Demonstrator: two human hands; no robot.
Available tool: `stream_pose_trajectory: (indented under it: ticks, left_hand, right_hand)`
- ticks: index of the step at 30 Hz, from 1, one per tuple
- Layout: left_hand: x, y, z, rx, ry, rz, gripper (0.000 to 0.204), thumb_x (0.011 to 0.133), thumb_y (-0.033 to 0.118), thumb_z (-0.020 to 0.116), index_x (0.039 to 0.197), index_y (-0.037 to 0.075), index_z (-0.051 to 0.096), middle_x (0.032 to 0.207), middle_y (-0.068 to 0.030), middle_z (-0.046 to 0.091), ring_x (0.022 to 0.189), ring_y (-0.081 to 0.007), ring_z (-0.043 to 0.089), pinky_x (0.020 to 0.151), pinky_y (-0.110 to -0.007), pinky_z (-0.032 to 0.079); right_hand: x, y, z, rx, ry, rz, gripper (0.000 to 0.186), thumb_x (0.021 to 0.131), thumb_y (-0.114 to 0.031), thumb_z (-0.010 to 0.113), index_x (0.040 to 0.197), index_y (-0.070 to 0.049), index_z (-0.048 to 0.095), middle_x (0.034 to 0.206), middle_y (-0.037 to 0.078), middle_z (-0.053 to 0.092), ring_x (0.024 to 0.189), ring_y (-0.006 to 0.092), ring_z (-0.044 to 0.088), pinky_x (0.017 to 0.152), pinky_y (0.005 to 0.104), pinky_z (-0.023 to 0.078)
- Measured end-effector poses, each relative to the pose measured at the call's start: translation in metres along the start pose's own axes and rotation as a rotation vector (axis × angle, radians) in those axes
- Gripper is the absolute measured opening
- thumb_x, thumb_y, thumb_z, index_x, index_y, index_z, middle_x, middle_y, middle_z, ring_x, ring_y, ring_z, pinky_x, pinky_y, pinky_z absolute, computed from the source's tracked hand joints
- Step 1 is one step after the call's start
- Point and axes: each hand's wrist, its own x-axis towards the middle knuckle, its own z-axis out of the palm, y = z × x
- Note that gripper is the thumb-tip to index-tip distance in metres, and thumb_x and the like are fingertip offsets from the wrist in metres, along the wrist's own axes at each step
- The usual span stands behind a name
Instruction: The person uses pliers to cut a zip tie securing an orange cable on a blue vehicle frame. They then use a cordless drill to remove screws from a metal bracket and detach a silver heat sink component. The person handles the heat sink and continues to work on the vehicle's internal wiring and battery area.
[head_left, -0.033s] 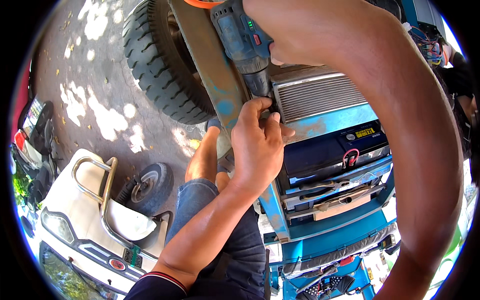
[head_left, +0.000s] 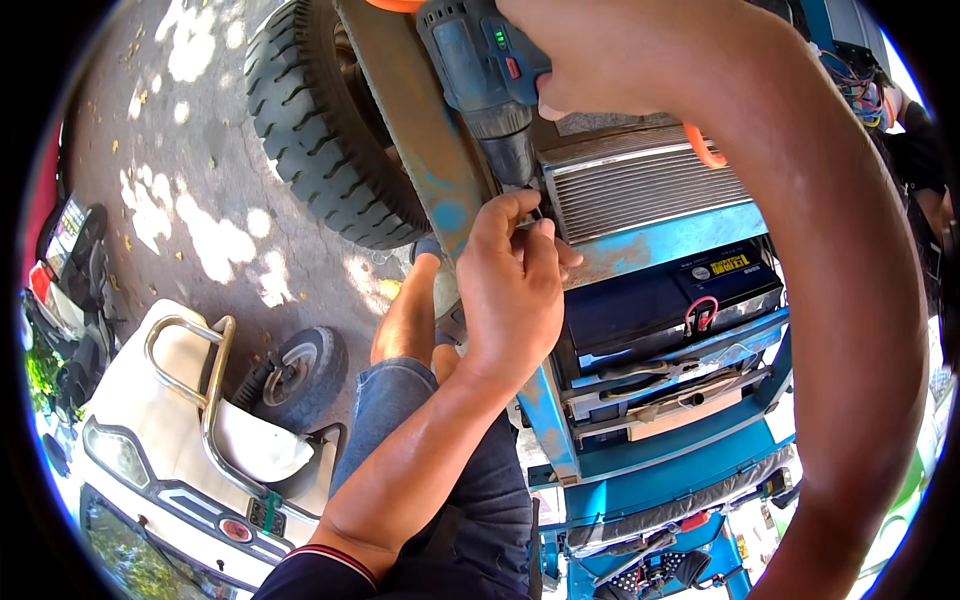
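Observation:
My right hand [head_left: 575, 65] is wrapped round the grip of a dark blue-and-black cordless drill [head_left: 470, 70], its chuck tilted down toward me. Just below the chuck, my left hand [head_left: 512, 285] is closed, thumb and forefinger pinched at the drill's tip. Whatever lies between those fingertips is too small and hidden to make out. Right beside them is a finned metal box [head_left: 640, 190], set on a blue, rust-marked frame [head_left: 665, 238]. Along the left of the drill runs a brown, worn metal beam [head_left: 425, 150].
A large tyre [head_left: 310, 140] stands left of the beam. Below the frame sits a dark battery [head_left: 650, 310] with a red wire loop; pliers [head_left: 645, 378] rest on a blue crossbar. An orange loop [head_left: 706, 150] hangs by the fins. A white vehicle [head_left: 130, 400] stands lower left.
The drill and my right hand have shifted slightly up and left, and my left hand a little left. The orange loop now shows beside the fins under my right arm.

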Motion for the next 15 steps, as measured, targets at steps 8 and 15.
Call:
stream_pose_trajectory:
  ticks: [8, 15]
  left_hand:
    - [0.002, 0.053, -0.062, -0.065, -0.080, 0.214, 0.019, 0.097, -0.001, 0.068, 0.113, 0.000, 0.057, 0.100, -0.0048, 0.069, 0.076, -0.0071, 0.061, 0.065, -0.023, 0.048]
    - [-0.030, 0.080, -0.126, 0.506, -0.457, 0.060, 0.054, 0.084, 0.032, 0.087, 0.121, 0.000, 0.062, 0.098, -0.0157, 0.071, 0.088, -0.0216, 0.070, 0.081, -0.035, 0.053]
  right_hand:
    - [-0.021, 0.004, 0.029, 0.197, 0.231, 0.048, 0.049, 0.072, -0.010, 0.087, 0.116, 0.001, 0.067, 0.101, 0.021, 0.069, 0.091, 0.0340, 0.071, 0.076, 0.0393, 0.057]
    - [-0.137, -0.056, 0.059, 0.928, 0.210, 0.249, 0.058, 0.071, -0.017, 0.093, 0.119, -0.001, 0.066, 0.104, 0.010, 0.074, 0.091, 0.0203, 0.073, 0.080, 0.0357, 0.058]
